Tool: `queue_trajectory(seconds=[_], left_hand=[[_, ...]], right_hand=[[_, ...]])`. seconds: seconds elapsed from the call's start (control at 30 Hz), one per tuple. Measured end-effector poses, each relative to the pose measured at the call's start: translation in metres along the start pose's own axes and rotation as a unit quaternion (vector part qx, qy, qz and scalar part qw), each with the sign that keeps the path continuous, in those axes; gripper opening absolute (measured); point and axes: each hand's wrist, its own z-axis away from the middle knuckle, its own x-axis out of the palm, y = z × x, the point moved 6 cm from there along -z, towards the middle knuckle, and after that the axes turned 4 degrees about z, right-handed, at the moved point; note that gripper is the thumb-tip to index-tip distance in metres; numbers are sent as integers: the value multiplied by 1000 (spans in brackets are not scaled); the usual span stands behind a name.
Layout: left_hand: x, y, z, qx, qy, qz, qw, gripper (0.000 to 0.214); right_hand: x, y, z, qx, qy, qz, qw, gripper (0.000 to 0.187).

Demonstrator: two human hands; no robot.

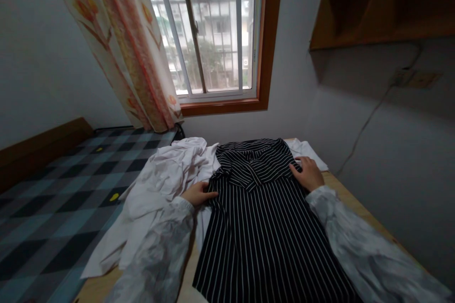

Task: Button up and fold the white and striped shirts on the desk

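A black shirt with thin white stripes lies spread on a wooden table, collar toward the window. My left hand rests at the shirt's left shoulder edge, fingers pinched on the fabric. My right hand lies flat on the right shoulder with its fingers stretched out. Both arms wear pale patterned sleeves. A crumpled white garment sits just left of the striped shirt, partly hanging over the table edge.
A bed with a blue-grey checked cover stands to the left. Behind the table is a window with a flowered curtain. A wooden shelf hangs on the right wall. More white cloth lies by the collar.
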Motion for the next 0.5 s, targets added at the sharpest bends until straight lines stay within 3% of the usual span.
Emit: queue_trajectory(seconds=[0.1, 0.23, 0.37, 0.5], left_hand=[[0, -1, -3, 4, 12, 62, 998, 68], [-2, 3, -9, 5, 59, 61, 996, 74], [-2, 3, 2, -44, 55, 10, 997, 71], [-7, 2, 20, -70, 52, -15, 996, 68]], right_hand=[[-16, 39, 31, 43, -8, 52, 998, 43], [-13, 46, 56, 46, -93, 3, 995, 40], [-20, 52, 55, 99, -124, -46, 986, 40], [-35, 73, 49, 91, -134, -102, 982, 45]])
